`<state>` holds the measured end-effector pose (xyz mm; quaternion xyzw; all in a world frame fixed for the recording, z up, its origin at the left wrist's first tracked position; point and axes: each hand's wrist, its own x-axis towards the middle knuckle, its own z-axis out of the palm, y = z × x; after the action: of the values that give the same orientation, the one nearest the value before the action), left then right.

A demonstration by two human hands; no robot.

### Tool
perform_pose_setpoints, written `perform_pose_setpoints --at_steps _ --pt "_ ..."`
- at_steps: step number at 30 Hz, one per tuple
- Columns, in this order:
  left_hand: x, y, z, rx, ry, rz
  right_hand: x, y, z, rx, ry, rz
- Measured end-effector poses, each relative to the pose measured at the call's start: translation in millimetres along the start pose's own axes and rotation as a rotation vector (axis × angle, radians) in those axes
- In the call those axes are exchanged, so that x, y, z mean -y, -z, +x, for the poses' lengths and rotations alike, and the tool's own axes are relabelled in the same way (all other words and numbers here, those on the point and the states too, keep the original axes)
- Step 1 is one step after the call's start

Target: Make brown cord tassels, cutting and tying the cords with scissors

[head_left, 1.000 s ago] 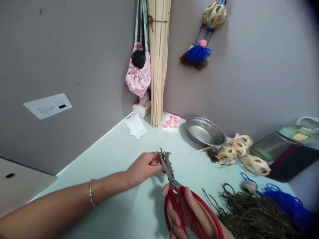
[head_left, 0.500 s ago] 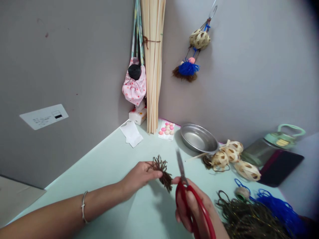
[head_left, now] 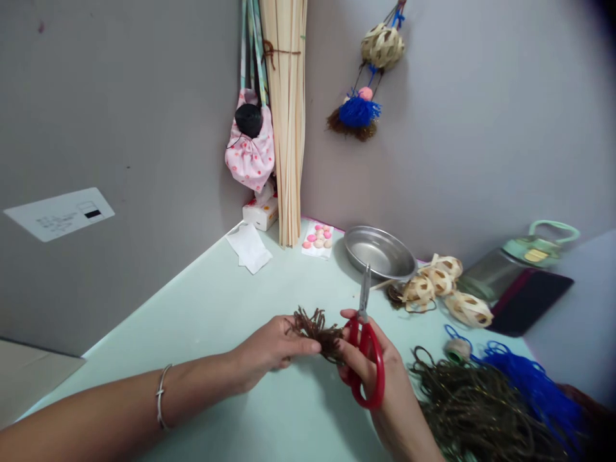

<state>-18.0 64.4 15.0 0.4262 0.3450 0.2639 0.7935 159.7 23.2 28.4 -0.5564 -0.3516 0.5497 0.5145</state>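
Observation:
Pinched in my left hand (head_left: 276,350) is a brown yarn tassel (head_left: 315,326), its cut strands fanning upward and to the right. My right hand (head_left: 368,359) is wrapped around red-handled scissors (head_left: 364,333). Their blades are closed and point up, away from the tassel. The thumb and fingers of my right hand reach the tassel's right-hand strands while the scissors stay in the palm. A silver bracelet circles my left wrist.
Dark brown yarn (head_left: 481,410) and blue yarn (head_left: 534,385) are heaped at the right. Behind them lie woven balls (head_left: 466,309), a dark phone-like slab (head_left: 529,305) and a bottle (head_left: 500,269). A metal bowl (head_left: 380,251), pink beads (head_left: 317,237) and wood strips (head_left: 289,128) stand at the back.
My right hand has moved left and now touches the tassel's strands. The scissors have turned in the hand, with blades now together. The whole view has shifted slightly.

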Motion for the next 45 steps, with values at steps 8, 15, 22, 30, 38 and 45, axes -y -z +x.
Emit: perform_pose_setpoints --at_steps 8,15,22,30,38,45 --pt "-9 7 -1 -0.015 -0.03 -0.204 1 7 3 0.051 0.083 0.028" --pt "-22 22 3 -0.08 -0.187 -0.449 0 16 2 0.558 0.054 0.013" --pt "-25 26 3 -0.082 -0.239 -0.512 -1 12 -4 0.863 -0.142 -0.129" --pt "-15 14 -1 -0.036 -0.099 -0.233 4 13 -1 0.889 -0.069 -0.135" --pt "-11 17 1 0.008 -0.054 -0.226 3 10 -10 0.741 0.033 -0.044" --pt "-13 21 4 -0.015 -0.037 -0.286 7 9 -11 0.599 0.018 0.041"
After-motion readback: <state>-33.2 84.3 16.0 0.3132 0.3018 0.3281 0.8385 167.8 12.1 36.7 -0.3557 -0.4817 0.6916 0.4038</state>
